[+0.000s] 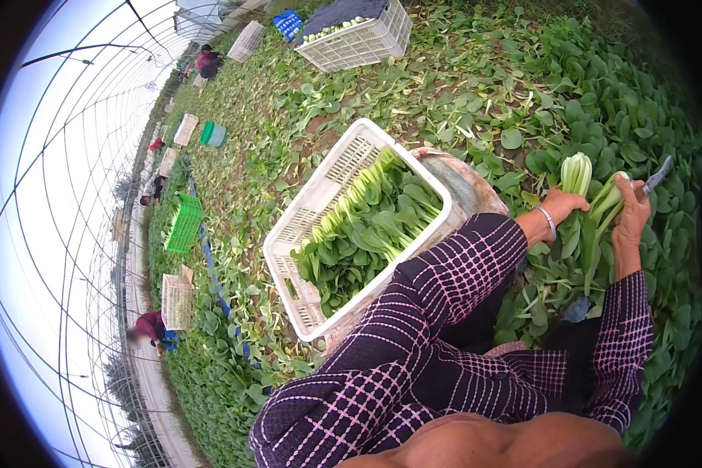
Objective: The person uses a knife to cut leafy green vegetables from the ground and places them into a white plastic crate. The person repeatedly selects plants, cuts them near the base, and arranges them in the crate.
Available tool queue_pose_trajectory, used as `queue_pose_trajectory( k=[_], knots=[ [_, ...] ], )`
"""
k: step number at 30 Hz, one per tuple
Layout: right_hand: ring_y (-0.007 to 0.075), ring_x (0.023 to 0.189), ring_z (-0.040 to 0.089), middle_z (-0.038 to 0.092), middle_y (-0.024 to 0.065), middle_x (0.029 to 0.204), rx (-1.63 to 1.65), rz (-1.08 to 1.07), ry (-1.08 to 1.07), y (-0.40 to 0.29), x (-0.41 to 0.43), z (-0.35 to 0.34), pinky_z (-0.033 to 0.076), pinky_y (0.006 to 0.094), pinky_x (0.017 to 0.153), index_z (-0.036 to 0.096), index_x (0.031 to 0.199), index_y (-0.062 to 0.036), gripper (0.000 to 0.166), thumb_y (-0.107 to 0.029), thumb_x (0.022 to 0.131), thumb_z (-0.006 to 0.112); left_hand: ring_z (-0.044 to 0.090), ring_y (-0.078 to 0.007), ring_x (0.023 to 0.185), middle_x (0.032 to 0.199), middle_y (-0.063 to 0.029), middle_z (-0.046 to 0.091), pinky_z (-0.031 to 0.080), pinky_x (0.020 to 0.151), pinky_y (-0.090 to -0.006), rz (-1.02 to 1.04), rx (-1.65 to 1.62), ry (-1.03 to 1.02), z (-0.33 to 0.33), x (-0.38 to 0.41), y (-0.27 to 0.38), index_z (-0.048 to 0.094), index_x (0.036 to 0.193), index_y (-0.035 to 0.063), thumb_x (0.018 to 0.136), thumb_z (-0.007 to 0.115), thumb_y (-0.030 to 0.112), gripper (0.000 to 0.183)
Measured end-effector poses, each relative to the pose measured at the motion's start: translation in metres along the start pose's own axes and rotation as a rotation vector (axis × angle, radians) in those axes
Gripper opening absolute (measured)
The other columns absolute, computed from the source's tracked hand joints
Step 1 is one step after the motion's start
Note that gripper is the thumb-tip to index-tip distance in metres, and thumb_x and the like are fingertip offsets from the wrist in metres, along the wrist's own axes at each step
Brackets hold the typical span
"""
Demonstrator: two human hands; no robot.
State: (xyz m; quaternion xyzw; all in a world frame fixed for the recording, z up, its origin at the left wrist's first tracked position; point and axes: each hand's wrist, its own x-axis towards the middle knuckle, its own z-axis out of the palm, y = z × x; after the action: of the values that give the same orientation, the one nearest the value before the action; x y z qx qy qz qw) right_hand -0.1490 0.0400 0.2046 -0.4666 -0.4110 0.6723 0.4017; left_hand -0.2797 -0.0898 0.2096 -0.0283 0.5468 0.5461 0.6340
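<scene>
My left hand (553,212), with a metal bangle at its wrist, grips a bunch of bok choy (576,174), pale stem bases up and leaves hanging below. Close beside it, my right hand (632,217) holds a knife (657,176), its blade pointing up and away. The thumb of that hand presses the base of another bok choy (606,199), whose leaves droop between both hands. Left of my arms a white plastic crate (309,205) holds bok choy plants (360,228) laid in rows, bases toward the upper left.
Uncut leafy plants (614,99) grow along the right. Loose leaves (462,105) litter the soil. A fuller white crate (357,50) stands ahead, and a sack (468,181) lies beside mine. Green crate (183,223), teal bucket (213,134) and crouching people (209,61) are farther left.
</scene>
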Motion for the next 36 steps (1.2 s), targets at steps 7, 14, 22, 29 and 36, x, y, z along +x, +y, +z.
queue_pose_trajectory(
  k=[7,14,22,29,36],
  knots=[
    [0.0074,0.068,0.053,0.059,-0.004,0.079,-0.055,-0.066,0.035,0.004,0.026,-0.034,0.043,0.0248,0.063,0.058,0.079,-0.0104,0.025,-0.012,0.075,0.082,0.066,-0.0197,0.091,0.097,-0.0096,0.071,0.051,0.085,-0.0338,0.251,0.155,0.077,-0.024,0.04,-0.003,0.068,0.103,-0.0021,0.066,0.077,0.004,0.038],
    [0.0091,0.071,0.057,0.06,-0.0021,0.08,-0.218,-0.178,-0.261,0.01,0.04,-0.089,0.046,0.0263,0.066,0.058,0.085,-0.0081,0.025,-0.01,0.075,0.08,0.066,-0.0179,0.089,0.109,-0.0133,0.067,0.055,0.08,-0.0327,0.386,-0.014,-0.174,-0.043,0.069,-0.02,0.059,0.118,-0.0008,0.081,0.065,-0.003,0.037],
    [0.0091,0.069,0.059,0.06,-0.0005,0.079,-0.198,-0.067,-0.244,-0.002,0.034,-0.092,0.05,0.0258,0.064,0.055,0.083,-0.0084,0.029,-0.016,0.074,0.082,0.064,-0.0139,0.072,0.084,-0.0063,0.068,0.053,0.069,-0.0274,0.405,0.194,-0.202,0.0,0.059,-0.029,0.064,0.104,-0.0013,0.078,0.075,-0.001,0.028],
    [0.0095,0.07,0.058,0.06,-0.0005,0.079,-0.086,-0.061,-0.224,0.006,0.033,-0.087,0.049,0.0273,0.066,0.056,0.082,-0.0077,0.03,-0.015,0.072,0.083,0.066,-0.0143,0.082,0.093,-0.0085,0.07,0.055,0.073,-0.0279,0.447,0.352,-0.182,0.054,0.061,-0.049,0.064,0.105,-0.0008,0.077,0.075,-0.003,0.03],
    [0.0101,0.073,0.058,0.063,0.0035,0.091,-0.134,-0.034,-0.402,-0.006,0.029,-0.093,0.048,0.0271,0.069,0.051,0.079,-0.0099,0.03,-0.013,0.074,0.08,0.065,-0.0137,0.083,0.101,-0.0101,0.07,0.056,0.075,-0.0288,0.448,0.289,-0.235,0.044,0.055,-0.039,0.061,0.114,-0.0015,0.078,0.072,-0.004,0.038]
  ],
)
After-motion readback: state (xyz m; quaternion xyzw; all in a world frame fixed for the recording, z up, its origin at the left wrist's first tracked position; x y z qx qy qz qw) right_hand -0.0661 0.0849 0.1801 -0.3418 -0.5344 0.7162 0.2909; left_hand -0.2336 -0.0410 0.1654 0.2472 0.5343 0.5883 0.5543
